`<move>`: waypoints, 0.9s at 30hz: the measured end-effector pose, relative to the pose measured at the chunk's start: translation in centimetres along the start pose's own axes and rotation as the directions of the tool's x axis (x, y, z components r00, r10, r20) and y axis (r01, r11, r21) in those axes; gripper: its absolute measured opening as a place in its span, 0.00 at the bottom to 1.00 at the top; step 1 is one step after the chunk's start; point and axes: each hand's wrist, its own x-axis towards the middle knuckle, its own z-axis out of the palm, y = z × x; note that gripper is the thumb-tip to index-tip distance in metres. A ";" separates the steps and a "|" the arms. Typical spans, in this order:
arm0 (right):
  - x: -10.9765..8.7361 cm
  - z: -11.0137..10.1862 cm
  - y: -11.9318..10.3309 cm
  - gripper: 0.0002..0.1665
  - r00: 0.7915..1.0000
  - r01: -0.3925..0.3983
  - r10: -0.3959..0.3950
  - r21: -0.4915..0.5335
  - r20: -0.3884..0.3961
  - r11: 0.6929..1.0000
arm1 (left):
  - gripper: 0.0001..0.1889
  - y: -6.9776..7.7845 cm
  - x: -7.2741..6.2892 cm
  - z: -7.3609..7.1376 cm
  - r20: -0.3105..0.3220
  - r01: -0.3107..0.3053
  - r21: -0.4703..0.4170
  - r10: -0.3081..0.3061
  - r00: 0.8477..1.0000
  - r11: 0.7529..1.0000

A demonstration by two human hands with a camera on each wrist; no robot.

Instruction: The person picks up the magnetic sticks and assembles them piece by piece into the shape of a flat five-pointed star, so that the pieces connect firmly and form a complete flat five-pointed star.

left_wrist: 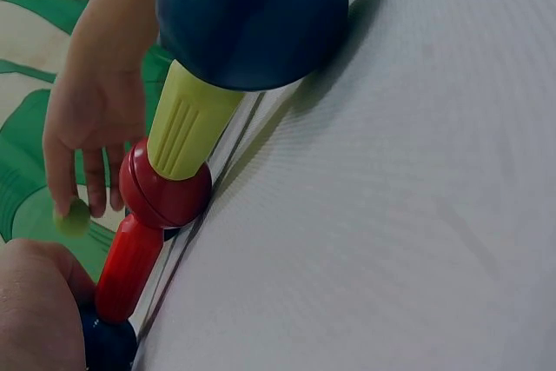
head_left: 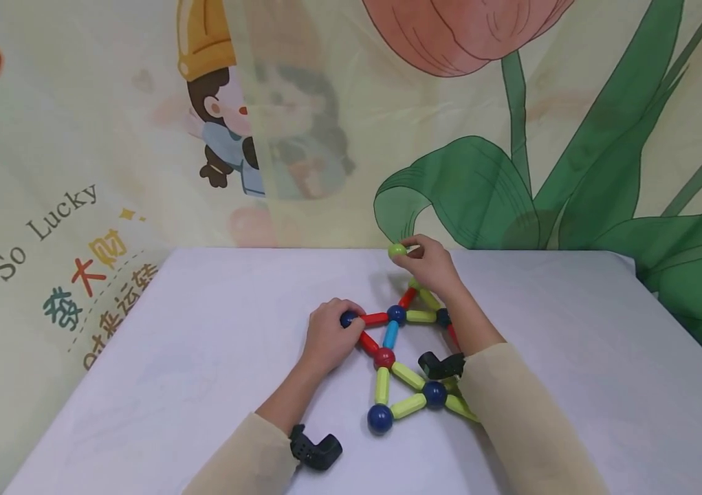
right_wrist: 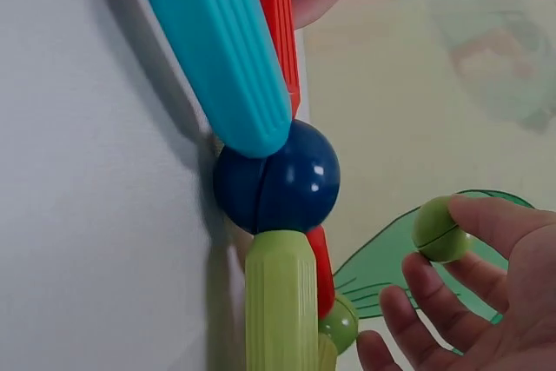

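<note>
On the white table lies a flat frame of coloured rods and balls. My left hand [head_left: 331,335] grips the dark blue ball [head_left: 347,318] at the frame's left corner, where two red rods [head_left: 375,319] meet. Between thumb and fingertips my right hand [head_left: 432,267] pinches a light green ball [head_left: 397,250], held above the far end of the frame. Below it, another green ball [head_left: 414,282] joins a red and a yellow-green rod. A blue rod [right_wrist: 221,49] runs from a dark blue ball [right_wrist: 278,178] to a red ball [head_left: 384,358].
Nearer me, yellow-green rods [head_left: 408,405] link dark blue balls [head_left: 379,419]. My right sleeve [head_left: 518,405] covers part of the frame's right side. Black wrist cameras [head_left: 316,450] sit on both wrists. A printed cloth [head_left: 320,137] hangs behind the table [head_left: 202,357].
</note>
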 end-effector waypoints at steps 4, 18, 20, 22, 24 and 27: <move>-0.9 -0.6 0.0 0.32 1.000 -0.006 0.006 0.001 0.005 1.000 | 0.10 0.0 -0.1 0.0 -0.006 0.006 -0.002 -0.006 1.000 1.000; -4.6 -4.9 1.4 0.32 1.000 0.026 -0.025 0.038 -0.014 0.999 | 0.11 0.0 -0.1 0.0 -0.010 0.000 0.002 0.000 1.000 1.000; -5.0 -5.5 1.8 0.33 0.999 0.031 -0.030 0.046 -0.015 0.998 | 0.11 0.0 0.0 0.0 -0.011 -0.004 0.001 0.004 1.000 1.000; -5.5 -6.0 2.3 0.33 0.999 0.034 -0.033 0.048 -0.016 0.998 | 0.11 0.0 0.0 0.1 -0.011 -0.008 0.001 0.008 1.000 1.000; -5.9 -6.5 2.7 0.34 0.999 0.029 -0.028 0.046 -0.016 0.999 | 0.11 0.0 0.0 0.1 -0.011 -0.011 0.003 0.011 1.000 1.000; -6.5 -7.2 3.4 0.36 1.000 0.014 -0.013 0.039 -0.011 0.999 | 0.11 0.0 0.0 0.2 -0.010 -0.010 0.006 0.010 1.000 1.000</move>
